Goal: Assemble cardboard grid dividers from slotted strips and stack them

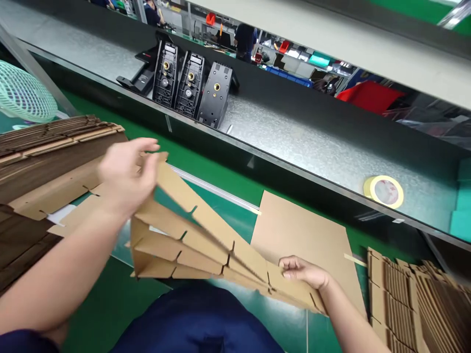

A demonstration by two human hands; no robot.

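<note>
Between my hands is a slotted cardboard divider [209, 220], its long strips fanned apart at the left and pressed close together at the right. My left hand [128, 176], slightly blurred, is closed around its upper left end, where a cross strip joins the long strips; part of the grip is hidden behind the hand. My right hand [303, 272] pinches the gathered right end, fingers curled over the top strip. Below and behind that hand, a flat cardboard sheet [301, 230] lies on the green work surface [287, 326], held by tape at its edges.
Stacked folded cardboard [55, 166] stands at the left beside a mint-green fan [25, 93]. More cardboard dividers [401, 304] are packed at the lower right. Beyond, a grey conveyor [279, 132] carries several black plastic parts [189, 83] and a yellow tape roll [384, 191]. People work in the background.
</note>
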